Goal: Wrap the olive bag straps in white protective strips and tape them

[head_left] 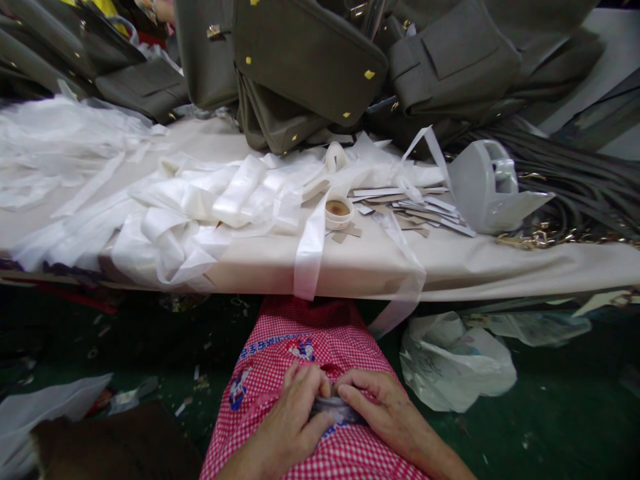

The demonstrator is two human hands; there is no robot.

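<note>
Workshop interior, dark green floor (560, 413) littered with scraps and a crumpled plastic bag (455, 363). Work table (450, 267), covered in pale sheeting, spans the view ahead of the seated person. Stack of grey-green handbags (310, 60) along its far edge; heap of white plastic strips and wrappings (175, 207) across its left and middle, one strip hanging over the near edge; dark straps (575, 173) at right; grey tape dispenser (487, 187); fan of card slips (415, 210); small round open pot (339, 211) near centre. Below the table edge, red-and-white checked apron (300, 360) over the lap. On it, left hand (295, 413) and right hand (377, 407), fingertips meeting, both pinching a small grey, crumpled piece (336, 408) between them. The piece lies on the lap at the body's midline, long axis roughly left to right, equally close to both hands, well apart from everything on the table. Its material cannot be told.
</note>
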